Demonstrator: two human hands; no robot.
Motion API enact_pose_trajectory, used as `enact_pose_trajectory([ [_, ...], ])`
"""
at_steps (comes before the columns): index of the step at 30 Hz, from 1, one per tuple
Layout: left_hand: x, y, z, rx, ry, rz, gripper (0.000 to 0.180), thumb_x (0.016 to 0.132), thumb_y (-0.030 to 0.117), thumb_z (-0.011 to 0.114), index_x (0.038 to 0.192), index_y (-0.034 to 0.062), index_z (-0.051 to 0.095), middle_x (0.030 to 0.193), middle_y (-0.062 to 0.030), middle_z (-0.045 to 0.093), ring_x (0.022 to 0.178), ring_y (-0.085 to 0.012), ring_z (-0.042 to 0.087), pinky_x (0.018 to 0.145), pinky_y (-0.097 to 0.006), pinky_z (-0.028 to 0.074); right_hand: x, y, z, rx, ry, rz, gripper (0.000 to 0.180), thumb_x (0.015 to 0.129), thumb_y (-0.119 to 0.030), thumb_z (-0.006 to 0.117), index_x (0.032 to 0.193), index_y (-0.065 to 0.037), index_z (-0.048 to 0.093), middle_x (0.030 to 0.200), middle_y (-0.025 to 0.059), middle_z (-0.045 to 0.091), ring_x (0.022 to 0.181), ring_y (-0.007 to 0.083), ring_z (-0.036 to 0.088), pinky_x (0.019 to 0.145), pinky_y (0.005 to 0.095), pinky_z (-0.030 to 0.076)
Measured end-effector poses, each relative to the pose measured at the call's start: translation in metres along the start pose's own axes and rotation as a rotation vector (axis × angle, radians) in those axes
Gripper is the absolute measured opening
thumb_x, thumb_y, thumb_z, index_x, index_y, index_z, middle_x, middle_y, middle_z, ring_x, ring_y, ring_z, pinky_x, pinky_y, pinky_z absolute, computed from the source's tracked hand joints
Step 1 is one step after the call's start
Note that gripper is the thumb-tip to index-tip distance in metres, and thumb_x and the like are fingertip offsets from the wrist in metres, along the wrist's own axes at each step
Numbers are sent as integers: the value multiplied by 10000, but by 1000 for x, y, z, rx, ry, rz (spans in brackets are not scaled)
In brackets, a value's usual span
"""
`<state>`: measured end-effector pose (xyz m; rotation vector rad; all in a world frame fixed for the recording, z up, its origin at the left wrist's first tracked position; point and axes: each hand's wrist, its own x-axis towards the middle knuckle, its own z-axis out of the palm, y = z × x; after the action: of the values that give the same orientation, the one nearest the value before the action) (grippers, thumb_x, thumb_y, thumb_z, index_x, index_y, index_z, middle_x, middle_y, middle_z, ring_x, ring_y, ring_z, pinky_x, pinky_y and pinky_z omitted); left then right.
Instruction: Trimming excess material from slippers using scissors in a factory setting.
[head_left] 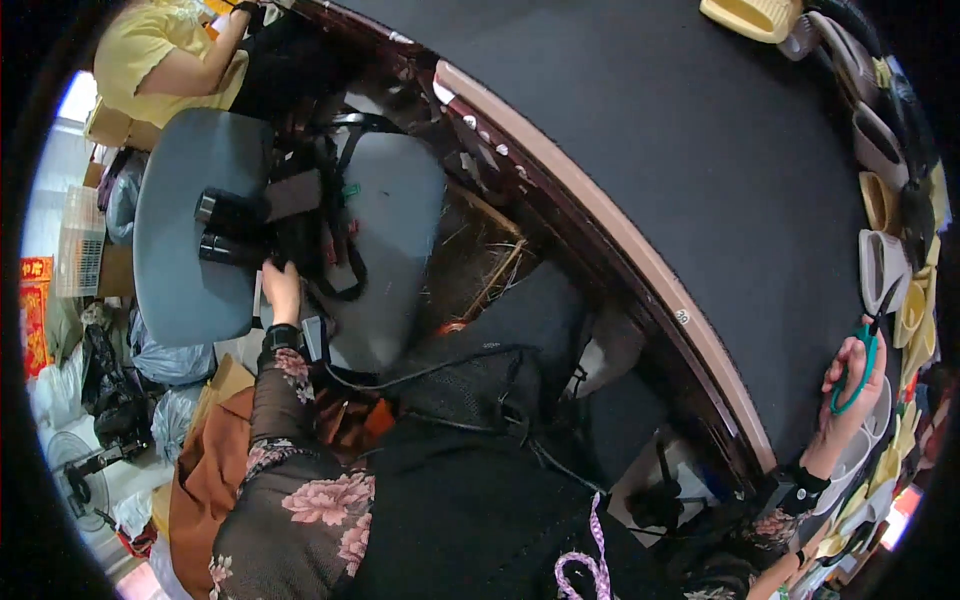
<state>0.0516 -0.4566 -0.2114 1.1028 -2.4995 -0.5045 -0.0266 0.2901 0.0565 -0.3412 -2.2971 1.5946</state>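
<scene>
My right hand [850, 382] is closed round teal-handled scissors [866, 362] at the far right, over the dark work surface [650, 150]. The dark blades point up toward a white slipper-like piece [882, 268] in a row along the far side. To the left, my left hand [281, 288] reaches to the grey chair, its fingers bent against a black bag [297, 230]. Exactly what they grip is hidden. Beside that hand, two black cylinders [228, 246], like bottles, lie on the chair.
The grey chair [160, 230] stands left of the surface's brown edge [640, 255]. Another person in a yellow top [130, 60] sits at upper left. Plastic bags [175, 355] and a fan [78, 480] are at far left. More cream and tan slipper-like pieces [755, 18] line the right side.
</scene>
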Motion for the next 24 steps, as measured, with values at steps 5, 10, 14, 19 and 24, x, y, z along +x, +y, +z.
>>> enact_pose_trajectory([
  [5,-51,-37,14,362,-190,-425,624,737,448,649,1145,2,494,1148,-227,556,1082,-403,510,908,-502,391,2,14,1,7,4,9,388,907,-193,552,1252,-50,449,779,5,500,499,32,424,378,162,313],
  [10,-53,0,22,377,-127,-501,778,694,588,631,1199,27,442,1189,-232,523,1137,-419,455,922,-533,348,0,8,0,-4,33,24,388,910,-199,548,1253,-50,445,781,4,500,497,34,431,377,159,321],
  [14,-61,7,27,475,-131,-496,796,686,600,634,1206,32,434,1196,-236,507,1135,-407,455,933,-518,346,0,6,-2,24,7,-11,393,910,-197,551,1256,-48,443,781,4,500,495,35,434,372,157,326],
  [19,-63,-2,27,446,-97,-463,778,686,565,640,1222,43,429,1207,-210,500,1136,-391,450,927,-507,354,0,7,-2,23,-11,-29,399,908,-195,554,1261,-48,440,779,11,501,491,36,433,366,161,325],
  [24,-63,2,29,463,-64,-475,796,684,534,654,1262,51,399,1206,-200,505,1125,-387,460,925,-500,358,0,7,0,25,-8,-26,397,907,-198,556,1260,-55,442,775,15,502,490,36,434,367,160,324],
])
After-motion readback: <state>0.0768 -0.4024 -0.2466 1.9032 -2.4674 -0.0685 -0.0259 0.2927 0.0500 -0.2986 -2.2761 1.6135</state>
